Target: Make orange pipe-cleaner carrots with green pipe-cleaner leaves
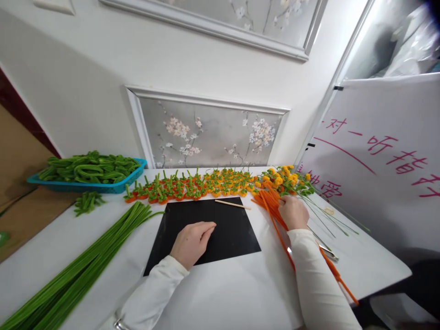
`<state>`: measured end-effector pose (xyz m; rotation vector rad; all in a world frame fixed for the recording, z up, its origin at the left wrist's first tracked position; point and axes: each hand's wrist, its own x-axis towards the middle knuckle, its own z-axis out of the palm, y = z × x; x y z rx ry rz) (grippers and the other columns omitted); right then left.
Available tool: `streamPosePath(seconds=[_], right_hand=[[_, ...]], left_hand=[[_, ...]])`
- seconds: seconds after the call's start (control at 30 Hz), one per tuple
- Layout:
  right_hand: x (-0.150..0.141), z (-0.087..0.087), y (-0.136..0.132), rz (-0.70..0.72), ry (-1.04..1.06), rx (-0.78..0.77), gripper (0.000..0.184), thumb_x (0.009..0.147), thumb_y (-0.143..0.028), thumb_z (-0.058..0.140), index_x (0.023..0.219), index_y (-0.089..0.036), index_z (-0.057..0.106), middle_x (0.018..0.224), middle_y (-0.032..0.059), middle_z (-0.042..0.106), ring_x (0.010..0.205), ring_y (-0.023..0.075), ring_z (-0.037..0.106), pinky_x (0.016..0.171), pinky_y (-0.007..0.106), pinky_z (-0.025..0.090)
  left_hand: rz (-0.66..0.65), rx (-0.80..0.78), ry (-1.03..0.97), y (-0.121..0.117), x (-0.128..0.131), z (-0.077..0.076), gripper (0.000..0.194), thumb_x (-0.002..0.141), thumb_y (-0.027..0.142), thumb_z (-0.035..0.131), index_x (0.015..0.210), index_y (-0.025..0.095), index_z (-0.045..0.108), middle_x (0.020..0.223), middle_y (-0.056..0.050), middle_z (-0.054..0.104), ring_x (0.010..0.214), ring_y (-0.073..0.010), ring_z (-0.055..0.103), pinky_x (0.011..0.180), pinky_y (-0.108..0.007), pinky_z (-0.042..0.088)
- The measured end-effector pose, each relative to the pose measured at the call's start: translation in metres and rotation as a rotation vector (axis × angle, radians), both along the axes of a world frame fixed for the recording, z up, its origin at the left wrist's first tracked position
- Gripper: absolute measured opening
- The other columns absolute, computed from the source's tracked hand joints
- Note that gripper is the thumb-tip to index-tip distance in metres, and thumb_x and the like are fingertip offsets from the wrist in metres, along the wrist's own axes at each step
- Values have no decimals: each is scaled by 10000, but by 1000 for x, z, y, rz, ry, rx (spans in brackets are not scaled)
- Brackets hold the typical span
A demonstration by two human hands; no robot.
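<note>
My left hand (193,243) hovers over a black mat (220,233), fingertips pressed together, with nothing showing between them. A thin wooden stick (233,204) lies across the mat's far edge. To the right, my right hand (294,212) is closed at a loose bundle of orange pipe cleaners (271,204), its fingers pinching among the strands; the fingertips are partly hidden. Beneath my right forearm lie scissors (328,251), partly covered. Behind the mat stand rows of small orange and yellow pipe-cleaner pieces with green tops (178,189).
Long green pipe cleaners (85,256) spread over the table's left side. A blue tray (118,187) of bent green pieces stands at the back left, with a small green pile (88,202) before it. Yellow pompom flowers (283,178) with long stems lie at the back right, near a whiteboard (374,192).
</note>
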<state>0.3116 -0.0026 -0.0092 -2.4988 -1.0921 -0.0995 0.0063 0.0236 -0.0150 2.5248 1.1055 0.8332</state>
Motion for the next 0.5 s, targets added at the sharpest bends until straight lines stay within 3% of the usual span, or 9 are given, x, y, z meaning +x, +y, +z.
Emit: streamPosePath(seconds=[0.2,0.33,0.5], right_hand=[[-1,4,-4,-53,-46,194,334,913,-285,340,1037,-189,635,939,90,661,806,186,584,609,257,334],[-3,16,-12,-60,-81,408,311,913,-351,389,1060,-222,632,883,63,677,732,168,565,575,255,278],[-14,41,-21,115,-265,270,260,902,-341,439,969,-256,675,864,53,677,746,171,565,591,278,250]], left_hand=[[-8,-14,-75,2,0,-2,268,870,248,451,978,177,686,888,-68,716,772,-187,677,692,-271,523],[-3,-135,-227,-1,3,0,260,854,262,472,967,173,688,887,-69,717,671,-158,672,658,-259,534],[73,-425,-460,-1,6,2,283,815,348,533,943,150,690,825,-74,714,607,-150,646,588,-258,535]])
